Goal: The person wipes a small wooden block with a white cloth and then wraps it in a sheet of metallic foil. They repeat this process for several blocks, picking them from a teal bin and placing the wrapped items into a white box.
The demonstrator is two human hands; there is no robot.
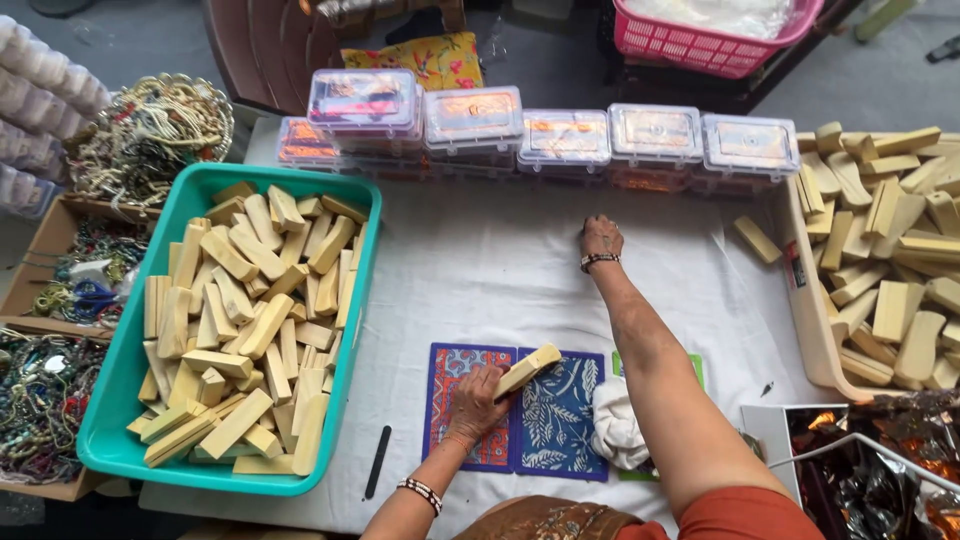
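My left hand (476, 402) grips a pale wooden block (528, 369) and holds it against a patterned red-and-blue pad (455, 368) on the white tablecloth (480, 270). A second blue patterned pad (562, 420) lies beside it. My right hand (601, 238) is stretched far forward with its fingers curled, close to a row of clear plastic boxes (565, 137); whether it holds anything cannot be made out. A beaded bracelet sits on each wrist.
A teal tub (360, 285) full of wooden blocks stands at the left. At the right is a tray (806, 330) piled with more blocks. A white cloth (615, 425), a black file (377, 462), bead trays (45, 390) and a pink basket (700, 45) surround the work area.
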